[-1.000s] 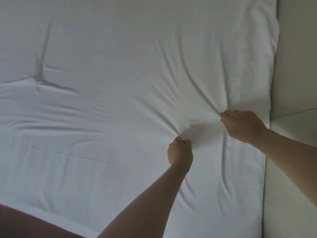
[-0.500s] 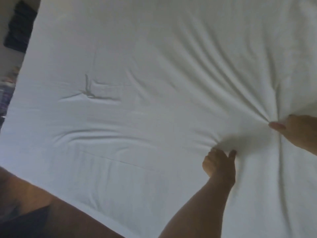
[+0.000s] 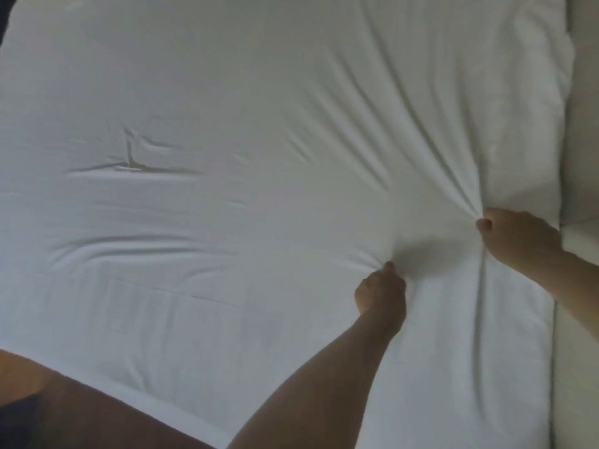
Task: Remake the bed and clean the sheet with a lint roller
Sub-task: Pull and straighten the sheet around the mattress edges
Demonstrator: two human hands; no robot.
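Right now both hands pinch the white sheet (image 3: 227, 92), which covers nearly the whole view w/ the bed under it. Left hand (image 3: 381, 291) has fingers curled round a gathered fold near the centre-right; creases fan out leftward. Right hand (image 3: 515, 238) grips another bunch just beside the right edge, w/ folds radiating up. Small pucker (image 3: 133, 157) sits far left, well apart.

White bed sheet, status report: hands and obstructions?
Left hand and right hand both pinching white cotton bed sheet. Creases fan from grips. No lint roller visible.
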